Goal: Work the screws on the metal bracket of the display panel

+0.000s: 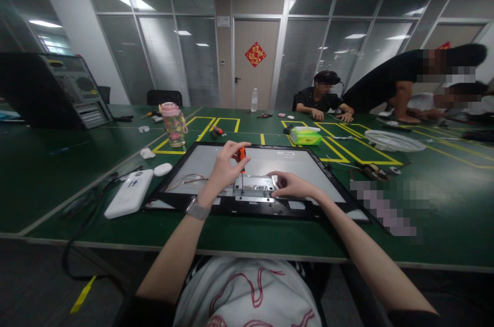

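Green table (57, 178): left hand (223, 166) grips a screwdriver (242, 155) on a bracket (252, 183), right hand (292, 186) pinching its three-o'clock edge; a slip could scratch the panel (309, 162).

The room was dim and greenish, lit from ceiling panels (133, 2) whose glare repeated in the glass walls (185, 39). My left hand (226, 162) and right hand (289, 185) showed sharp at centre, barely shadowed. Under the desk (57, 178) it was murky. Edges bowed hard, corners were dark, far details looked soft.

Left hand (224, 166) grips orange screwdriver (242, 158) upright on metal bracket (253, 185); right hand (290, 185) steadies bracket on monitor panel (301, 162).
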Tool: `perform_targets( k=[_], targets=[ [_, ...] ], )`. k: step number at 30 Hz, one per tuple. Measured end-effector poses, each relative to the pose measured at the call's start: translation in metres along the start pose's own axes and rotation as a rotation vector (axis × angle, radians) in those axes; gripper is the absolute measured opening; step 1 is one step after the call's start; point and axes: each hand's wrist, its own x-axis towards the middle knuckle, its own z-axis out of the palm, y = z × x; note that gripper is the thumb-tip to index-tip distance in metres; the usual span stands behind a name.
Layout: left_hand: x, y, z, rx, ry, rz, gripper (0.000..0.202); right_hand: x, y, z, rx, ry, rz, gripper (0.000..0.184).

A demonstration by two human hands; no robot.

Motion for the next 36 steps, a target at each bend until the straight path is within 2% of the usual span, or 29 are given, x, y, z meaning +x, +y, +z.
perform_targets(
  k=[5, 7, 10, 12, 17, 19, 21, 23, 24, 28, 30, 33, 36],
  targets=[
    [0.0002, 0.0027, 0.0004, -0.288, -0.094, -0.121, 0.040, 0.0000, 0.0002, 0.0004, -0.001, 0.001, 0.009, 0.075],
    [0.0002, 0.0014, 0.0004, -0.241, -0.049, -0.128, 0.040, -0.0001, 0.0002, 0.0005, 0.001, 0.001, 0.010, 0.075],
    [0.0002, -0.0011, 0.0003, -0.046, 0.053, -0.052, 0.034, -0.0003, 0.0001, 0.0005, 0.010, 0.001, 0.007, 0.075],
    [0.0005, -0.0020, -0.0001, -0.023, 0.062, -0.023, 0.031, 0.0000, 0.0006, 0.0006, 0.011, 0.001, 0.005, 0.075],
    [0.0012, -0.0006, -0.0004, -0.346, -0.072, -0.123, 0.037, 0.0018, 0.0034, 0.0012, -0.022, 0.009, 0.006, 0.075],
    [0.0009, 0.0012, 0.0006, -0.274, -0.008, -0.121, 0.034, 0.0019, 0.0036, 0.0012, -0.023, 0.003, 0.007, 0.075],
    [0.0004, 0.0034, 0.0017, -0.101, 0.107, -0.058, 0.026, 0.0016, 0.0030, 0.0009, -0.014, 0.001, 0.006, 0.075],
    [0.0003, 0.0049, 0.0020, 0.007, 0.160, 0.002, 0.022, 0.0011, 0.0021, 0.0007, -0.010, 0.001, 0.004, 0.075],
    [0.0004, 0.0052, 0.0018, 0.003, 0.143, 0.013, 0.022, 0.0009, 0.0016, 0.0006, -0.011, 0.001, 0.003, 0.075],
    [0.0013, 0.0029, 0.0002, -0.224, -0.059, -0.060, 0.033, 0.0005, 0.0000, 0.0005, -0.014, 0.000, 0.001, 0.074],
    [0.0012, 0.0012, 0.0001, -0.204, -0.038, -0.070, 0.033, 0.0005, -0.0004, 0.0006, -0.013, 0.002, 0.001, 0.074],
    [0.0006, 0.0002, 0.0011, -0.026, 0.089, 0.005, 0.028, 0.0004, -0.0004, 0.0006, -0.012, 0.001, -0.003, 0.074],
    [0.0000, -0.0001, 0.0017, 0.018, 0.053, 0.033, 0.030, 0.0002, 0.0001, 0.0008, -0.007, 0.000, -0.003, 0.074]
  ],
)
